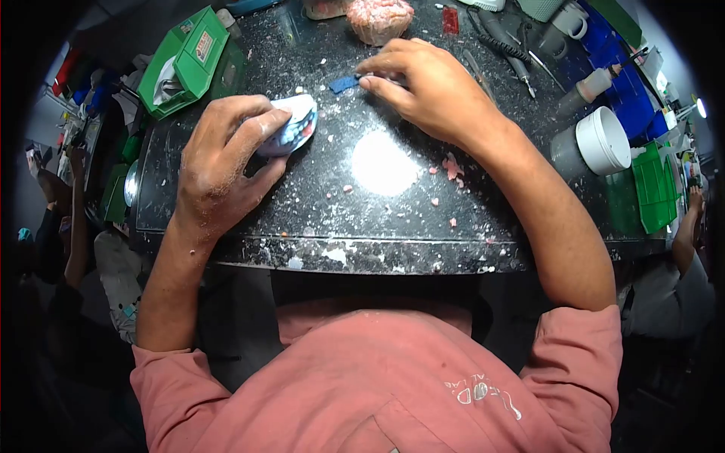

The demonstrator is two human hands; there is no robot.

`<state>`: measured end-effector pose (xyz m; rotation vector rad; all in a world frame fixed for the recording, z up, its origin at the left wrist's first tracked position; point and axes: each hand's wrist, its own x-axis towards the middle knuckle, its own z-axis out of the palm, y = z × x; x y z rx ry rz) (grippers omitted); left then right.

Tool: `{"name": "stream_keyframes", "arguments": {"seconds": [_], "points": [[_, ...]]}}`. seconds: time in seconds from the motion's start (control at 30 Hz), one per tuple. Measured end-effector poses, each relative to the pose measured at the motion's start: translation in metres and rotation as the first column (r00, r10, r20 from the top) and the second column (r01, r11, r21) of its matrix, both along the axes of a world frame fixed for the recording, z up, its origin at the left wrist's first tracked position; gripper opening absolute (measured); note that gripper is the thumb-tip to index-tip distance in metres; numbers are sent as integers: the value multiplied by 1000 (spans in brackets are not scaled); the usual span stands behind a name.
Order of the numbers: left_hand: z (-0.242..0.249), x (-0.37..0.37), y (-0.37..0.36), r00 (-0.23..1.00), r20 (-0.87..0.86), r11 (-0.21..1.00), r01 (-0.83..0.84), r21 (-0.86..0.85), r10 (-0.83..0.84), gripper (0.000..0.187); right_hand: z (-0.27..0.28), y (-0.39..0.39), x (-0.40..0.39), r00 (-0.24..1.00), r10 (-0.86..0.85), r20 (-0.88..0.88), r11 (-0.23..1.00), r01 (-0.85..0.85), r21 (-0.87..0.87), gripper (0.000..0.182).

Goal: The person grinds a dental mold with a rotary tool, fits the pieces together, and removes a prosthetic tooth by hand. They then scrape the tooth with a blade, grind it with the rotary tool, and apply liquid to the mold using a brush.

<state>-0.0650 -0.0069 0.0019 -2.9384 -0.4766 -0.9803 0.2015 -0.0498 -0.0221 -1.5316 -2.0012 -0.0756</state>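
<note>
Okay, so your dark, speckled counter (260, 234) takes up most of the view, dusted with white bits and with a bright glare spot in the middle. Over on the left side there's an open green bin (204, 47), and on the right side you've got blue bins (648, 98) plus another green bin (654, 192) near the edge. Your left hand (215, 158) is dusty and has its fingers wrapped around a white-and-blue piece (303, 113), thumb underneath, holding it just above the counter on the left. Your right hand (434, 83) is farther up, palm down, fingers curled with the thumb close to the index; something small and dark shows at the tips, but I can't tell if you're really pinching it. The white tub (604, 141) sits right of your right forearm. Up top is a pink, crumbly lump (379, 21), with a corded handpiece (504, 49) off to its right. Smaller stuff: a red piece (450, 21) between those two, a blue strip (343, 84) just beside your right fingertips, and pink scraps (453, 167) scattered below that hand.
</note>
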Motion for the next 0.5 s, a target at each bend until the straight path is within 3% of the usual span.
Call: {"name": "stream_keyframes", "arguments": {"seconds": [0.2,0.23,0.33,0.4,0.47,0.5], "points": [[2,-3,-14,997,-72,997,35,-73,-40,54,-9,5,-1,984,84,156,977,-112,183,18],[0,-2,-15,998,-8,990,53,-133,-55,48,-6,4,-2,986,78,149,977,-106,184,18],[16,2,-16,995,-95,997,-12,-78,5,39,11,2,-3,975,216,53,957,-222,186,24],[27,5,-17,991,-127,996,-49,-75,40,33,25,0,-5,939,82,-334,953,-171,-249,24],[32,7,-12,986,-156,841,-128,-525,53,33,52,-7,-5,881,-25,-473,782,-277,-558,19],[32,8,-8,987,-152,819,-123,-561,44,36,54,-3,-9,804,-88,-588,701,-369,-611,18]]}}
